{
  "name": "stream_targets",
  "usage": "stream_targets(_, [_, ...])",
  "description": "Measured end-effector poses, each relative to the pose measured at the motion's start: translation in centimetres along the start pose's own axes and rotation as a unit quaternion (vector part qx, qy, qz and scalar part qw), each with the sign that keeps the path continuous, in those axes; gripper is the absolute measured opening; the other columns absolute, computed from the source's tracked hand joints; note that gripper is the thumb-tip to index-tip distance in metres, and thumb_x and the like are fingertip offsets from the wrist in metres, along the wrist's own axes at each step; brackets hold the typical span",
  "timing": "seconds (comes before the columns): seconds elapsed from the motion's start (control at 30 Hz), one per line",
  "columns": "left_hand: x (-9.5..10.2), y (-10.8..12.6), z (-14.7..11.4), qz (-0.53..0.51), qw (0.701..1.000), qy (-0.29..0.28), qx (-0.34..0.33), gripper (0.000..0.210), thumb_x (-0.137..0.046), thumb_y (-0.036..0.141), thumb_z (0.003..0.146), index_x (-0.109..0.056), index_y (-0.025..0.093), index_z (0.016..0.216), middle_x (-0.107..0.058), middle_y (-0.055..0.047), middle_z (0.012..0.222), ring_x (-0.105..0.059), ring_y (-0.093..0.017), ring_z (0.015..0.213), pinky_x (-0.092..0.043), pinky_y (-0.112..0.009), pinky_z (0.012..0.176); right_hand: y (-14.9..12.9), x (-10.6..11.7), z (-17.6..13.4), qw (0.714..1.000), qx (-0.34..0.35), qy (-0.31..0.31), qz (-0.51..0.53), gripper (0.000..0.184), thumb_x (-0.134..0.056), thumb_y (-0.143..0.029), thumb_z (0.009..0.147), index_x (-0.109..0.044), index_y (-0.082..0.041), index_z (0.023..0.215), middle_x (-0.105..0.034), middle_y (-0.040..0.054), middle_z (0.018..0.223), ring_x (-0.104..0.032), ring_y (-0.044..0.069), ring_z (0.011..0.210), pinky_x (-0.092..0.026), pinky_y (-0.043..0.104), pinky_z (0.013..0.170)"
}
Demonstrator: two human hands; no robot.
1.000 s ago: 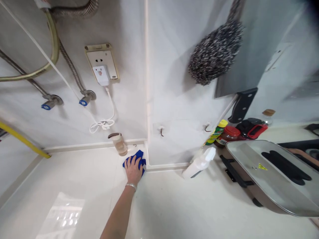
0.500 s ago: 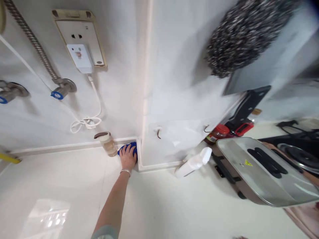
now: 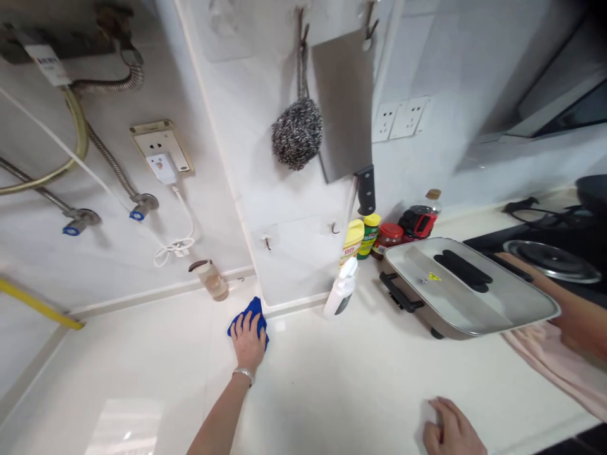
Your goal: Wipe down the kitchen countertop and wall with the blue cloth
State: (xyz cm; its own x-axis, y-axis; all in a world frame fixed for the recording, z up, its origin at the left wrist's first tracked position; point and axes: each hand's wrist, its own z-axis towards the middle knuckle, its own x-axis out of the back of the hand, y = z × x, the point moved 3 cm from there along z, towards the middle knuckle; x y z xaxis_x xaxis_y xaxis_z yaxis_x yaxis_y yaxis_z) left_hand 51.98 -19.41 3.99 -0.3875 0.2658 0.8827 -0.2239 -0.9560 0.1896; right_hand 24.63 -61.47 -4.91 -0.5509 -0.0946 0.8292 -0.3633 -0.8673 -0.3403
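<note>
Pulled back from the wall corner since half a second ago: blue cloth (image 3: pixel 251 314) and left hand (image 3: pixel 249 340), now out on the open surface (image 3: pixel 332 392) in front of the white column (image 3: pixel 284 189). Pressed flat on the cloth, fingers (image 3: pixel 246 322) spread wide, gripping nothing, cloth edges showing beyond the fingertips. Newly in view at the bottom edge, well right of the cloth: right hand (image 3: pixel 450 433), resting on the surface, fingers loosely curled, holding nothing visible. Just left of the cloth, against the wall: small jar (image 3: pixel 212 279). Right of the cloth, beside the column base: white spray bottle (image 3: pixel 340 292), then lidded electric pan (image 3: pixel 467 287).
</note>
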Motion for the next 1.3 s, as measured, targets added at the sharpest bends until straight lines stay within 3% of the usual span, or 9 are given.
stream_targets(0.23, [2.9, 4.6, -7.7, -0.031, 0.997, -0.025, -0.060, 0.031, -0.053, 0.024, 0.088, -0.068, 0.028, 0.115, -0.061, -0.005, 0.138, -0.043, -0.032, 0.137, -0.030, -0.060, 0.117, -1.0, 0.6, -0.2, 1.000, -0.016, 0.017, 0.017, 0.036, -0.038, -0.030, 0.086, -0.059, -0.019, 0.112, -0.061, 0.0157, 0.124, -0.060, 0.033, 0.110, -0.049, 0.048, 0.087])
stream_targets(0.37, [3.5, 8.4, -12.2, -0.094, 0.987, -0.066, -0.111, 0.033, -0.061, 0.029, 0.081, -0.066, 0.031, 0.114, -0.057, -0.004, 0.142, -0.038, -0.034, 0.141, -0.023, -0.067, 0.120, -0.8, 0.6, -0.4, 1.000, -0.014, 0.020, 0.017, 0.036, -0.037, -0.031, 0.087, -0.058, -0.019, 0.114, -0.061, 0.0151, 0.126, -0.060, 0.033, 0.110, -0.048, 0.047, 0.085])
stream_targets(0.5, [3.6, 11.2, -14.6, -0.106, 0.977, -0.113, -0.146, 0.034, -0.065, 0.032, 0.076, -0.065, 0.032, 0.111, -0.056, -0.003, 0.142, -0.037, -0.036, 0.141, -0.017, -0.071, 0.121, -0.8, 0.6, -0.5, 1.000, -0.011, 0.022, 0.012, 0.037, -0.036, -0.032, 0.088, -0.057, -0.018, 0.115, -0.061, 0.0143, 0.127, -0.059, 0.032, 0.112, -0.048, 0.046, 0.085])
stream_targets(0.7, [3.3, 12.4, -14.2, -0.080, 0.981, -0.111, -0.134, 0.066, -0.061, 0.027, 0.080, -0.046, 0.032, 0.144, -0.047, -0.008, 0.153, -0.032, -0.038, 0.145, -0.018, -0.074, 0.118, -1.2, 0.8, -0.5, 0.999, -0.008, 0.024, 0.024, 0.036, -0.037, -0.030, 0.089, -0.057, -0.018, 0.117, -0.059, 0.0146, 0.128, -0.057, 0.031, 0.115, -0.046, 0.045, 0.089])
stream_targets(0.77, [3.0, 12.4, -13.9, -0.070, 0.979, -0.122, -0.146, 0.070, -0.061, 0.028, 0.080, -0.043, 0.034, 0.147, -0.040, -0.007, 0.158, -0.024, -0.042, 0.148, -0.015, -0.079, 0.114, -1.2, 0.8, -0.6, 0.999, -0.006, 0.027, 0.029, 0.037, -0.037, -0.029, 0.089, -0.056, -0.018, 0.119, -0.059, 0.0148, 0.128, -0.056, 0.030, 0.117, -0.046, 0.045, 0.090])
stream_targets(0.87, [2.7, 12.0, -13.6, -0.066, 0.973, -0.159, -0.153, 0.070, -0.062, 0.028, 0.079, -0.045, 0.037, 0.146, -0.043, -0.005, 0.157, -0.023, -0.046, 0.147, -0.018, -0.081, 0.110, -1.1, 0.8, -0.7, 0.999, -0.002, 0.028, 0.033, 0.037, -0.038, -0.029, 0.089, -0.056, -0.017, 0.120, -0.059, 0.0153, 0.129, -0.055, 0.030, 0.118, -0.045, 0.046, 0.092])
stream_targets(1.03, [3.1, 11.2, -12.5, -0.158, 0.959, -0.201, -0.121, 0.066, -0.063, 0.011, 0.072, -0.060, 0.037, 0.133, -0.054, -0.003, 0.149, -0.037, -0.041, 0.141, -0.023, -0.074, 0.112, -0.8, 0.5, -0.8, 0.999, -0.006, 0.031, 0.044, 0.037, -0.038, -0.030, 0.089, -0.056, -0.018, 0.119, -0.058, 0.0146, 0.131, -0.054, 0.030, 0.120, -0.045, 0.045, 0.093])
stream_targets(1.17, [3.5, 10.3, -10.5, -0.273, 0.947, -0.164, -0.051, 0.052, -0.056, 0.003, 0.067, -0.073, 0.032, 0.106, -0.071, -0.002, 0.122, -0.057, -0.030, 0.122, -0.038, -0.059, 0.111, -0.8, 0.3, -0.8, 0.998, -0.006, 0.040, 0.050, 0.037, -0.038, -0.030, 0.089, -0.056, -0.018, 0.119, -0.058, 0.0146, 0.131, -0.054, 0.030, 0.120, -0.045, 0.045, 0.095])
stream_targets(1.3, [3.0, 9.0, -8.0, -0.297, 0.950, -0.093, 0.031, 0.037, -0.048, 0.016, 0.082, -0.069, 0.025, 0.111, -0.072, -0.006, 0.113, -0.066, -0.023, 0.107, -0.052, -0.043, 0.100, -0.7, 0.2, -0.9, 0.998, -0.004, 0.035, 0.050, 0.037, -0.037, -0.030, 0.090, -0.055, -0.019, 0.121, -0.058, 0.0143, 0.132, -0.054, 0.030, 0.120, -0.045, 0.046, 0.095])
